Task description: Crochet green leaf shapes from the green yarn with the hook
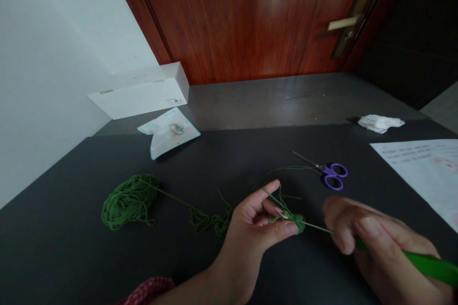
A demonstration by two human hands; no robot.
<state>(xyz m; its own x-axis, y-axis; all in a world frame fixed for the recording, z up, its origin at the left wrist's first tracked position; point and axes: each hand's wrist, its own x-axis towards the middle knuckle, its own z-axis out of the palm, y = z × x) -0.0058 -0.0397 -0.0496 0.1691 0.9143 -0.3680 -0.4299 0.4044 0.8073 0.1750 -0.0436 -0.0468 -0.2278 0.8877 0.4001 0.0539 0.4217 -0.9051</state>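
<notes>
**Small green piece (300, 225) pinched in my left fingers (262, 197), green-handled tool (429, 267) in my right**

On the dark table (89, 257) I count one skein of green yarn (129, 201), one loose tangle (211, 220) joined to it by a strand (170, 194), one pair of purple-handled scissors (327, 170), one white packet (170, 133) and one printed sheet (418, 162). Farther back are one white box (148, 95) and one crumpled white wad (379, 123).

My left thumb presses the piece against the fingers behind it, just nearer me than the scissors; the index finger is raised and apart, with green yarn running beside it. My right fingers (341, 236) are closed around the tool, whose thin metal shaft (319, 228) reaches the piece.

The shaft's tip is hidden at the piece; it may be a hook, but I can't be sure. My right fingers are blurred and cover part of the handle, whose far end leaves the right edge. The sheet is cut off there too, its print unreadable. Only a bit of my red patterned sleeve (148, 290) shows.
</notes>
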